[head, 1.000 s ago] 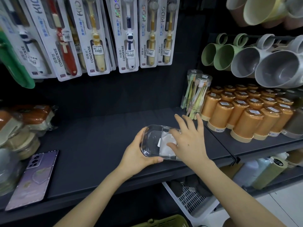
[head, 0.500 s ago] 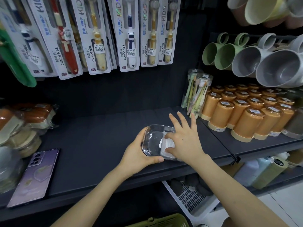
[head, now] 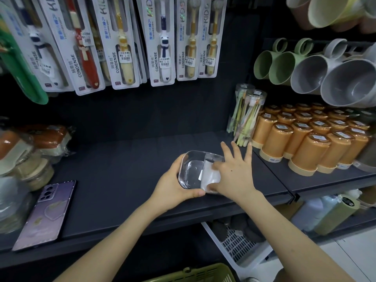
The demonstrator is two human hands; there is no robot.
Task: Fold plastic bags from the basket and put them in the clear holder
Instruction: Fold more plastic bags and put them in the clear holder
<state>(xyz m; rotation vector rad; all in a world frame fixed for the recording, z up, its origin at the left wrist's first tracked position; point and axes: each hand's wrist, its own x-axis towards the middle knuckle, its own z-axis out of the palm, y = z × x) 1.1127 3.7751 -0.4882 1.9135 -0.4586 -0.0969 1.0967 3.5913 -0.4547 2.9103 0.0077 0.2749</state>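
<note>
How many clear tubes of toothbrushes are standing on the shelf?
2. One clear tube stands on the dark shelf beside the orange cups; the second tube stands just behind it to the left, partly covered. Others may be hidden behind.

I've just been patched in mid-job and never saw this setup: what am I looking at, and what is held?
No machine here: a person works with bare hands. The single view comes from a head-worn camera looking down at a dark shop shelf. The left hand has the clear holder in its grip, curled round one end. The right hand, fingers spread, presses a white folded plastic bag into it. A purple phone lies on the shelf at the left, orange cups stand at the right, and a green basket shows at the bottom edge.
</note>
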